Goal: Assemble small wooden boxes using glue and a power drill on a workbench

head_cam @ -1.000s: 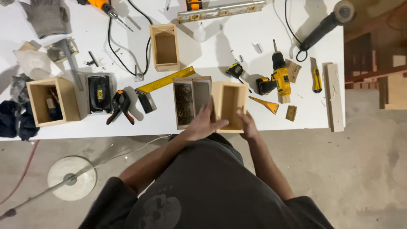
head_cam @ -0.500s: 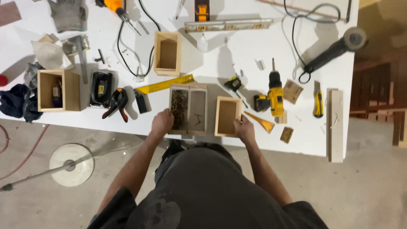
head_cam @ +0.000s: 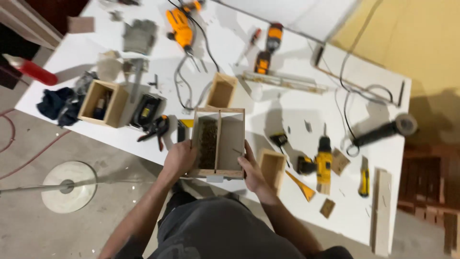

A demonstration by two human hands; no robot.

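Note:
I hold a two-compartment wooden box [head_cam: 229, 143] lifted above the near edge of the white table [head_cam: 287, 103]. Its left compartment is full of small dark screws or nails; the right one looks empty. My left hand [head_cam: 179, 157] grips the box's left side wall. My right hand [head_cam: 251, 168] grips its right front corner. A small open wooden box [head_cam: 271, 169] sits on the table just right of my right hand.
On the table lie a yellow cordless drill [head_cam: 323, 160], an orange corded drill [head_cam: 180, 26], an angle grinder [head_cam: 383, 130], a clamp [head_cam: 155, 129], a utility knife [head_cam: 364, 176], two more wooden boxes [head_cam: 103, 103] [head_cam: 221, 90] and cables. A round stand base [head_cam: 68, 186] rests on the floor at left.
Both hands closed on the two-compartment box and lifted it off the table toward me. My right hand left the small box, which stays on the table. The view tilted and swung right.

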